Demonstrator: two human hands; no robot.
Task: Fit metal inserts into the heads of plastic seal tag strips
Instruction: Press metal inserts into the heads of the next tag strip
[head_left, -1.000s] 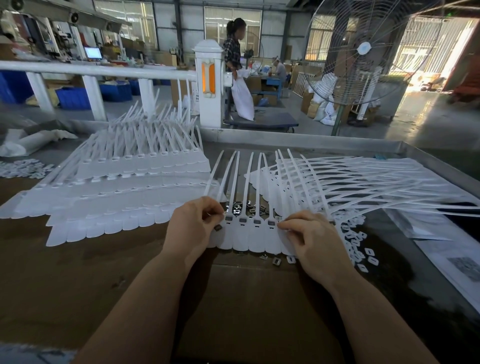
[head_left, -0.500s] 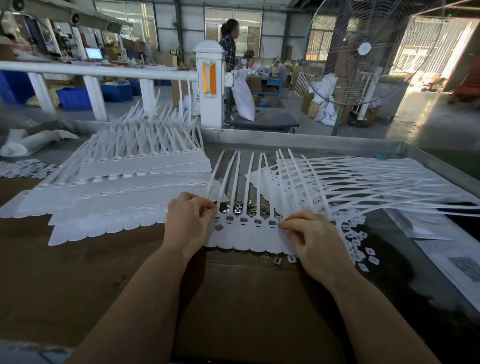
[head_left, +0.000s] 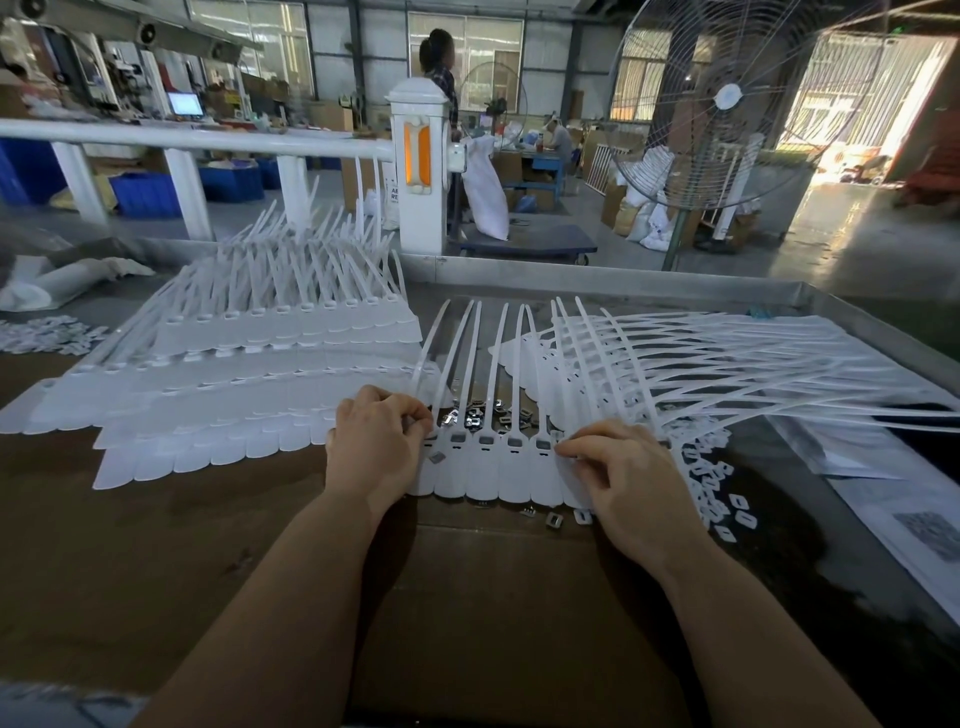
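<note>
A joined row of white seal tag strips (head_left: 485, 467) lies in front of me, heads near and tails pointing away. Dark metal inserts sit in several of its heads. My left hand (head_left: 379, 447) has its fingers curled over the left end of the row and pinches the outermost strip; its fingertips hide what lies under them. My right hand (head_left: 623, 478) pinches the head at the right end between thumb and forefinger. A loose metal insert (head_left: 435, 457) lies beside my left thumb. A heap of metal inserts (head_left: 475, 413) sits just beyond the heads, between the tails.
Stacked strip rows (head_left: 234, 384) fill the left, and another fanned pile (head_left: 701, 364) lies to the right. Small white caps (head_left: 719, 480) and stray inserts (head_left: 551, 519) are scattered by my right hand. The metal table rim (head_left: 623, 283) runs behind. Beyond it are a standing fan (head_left: 727, 104) and a person.
My left hand has slid slightly left and away along the row's end. My right hand has hardly moved. The person in the background has shifted.
</note>
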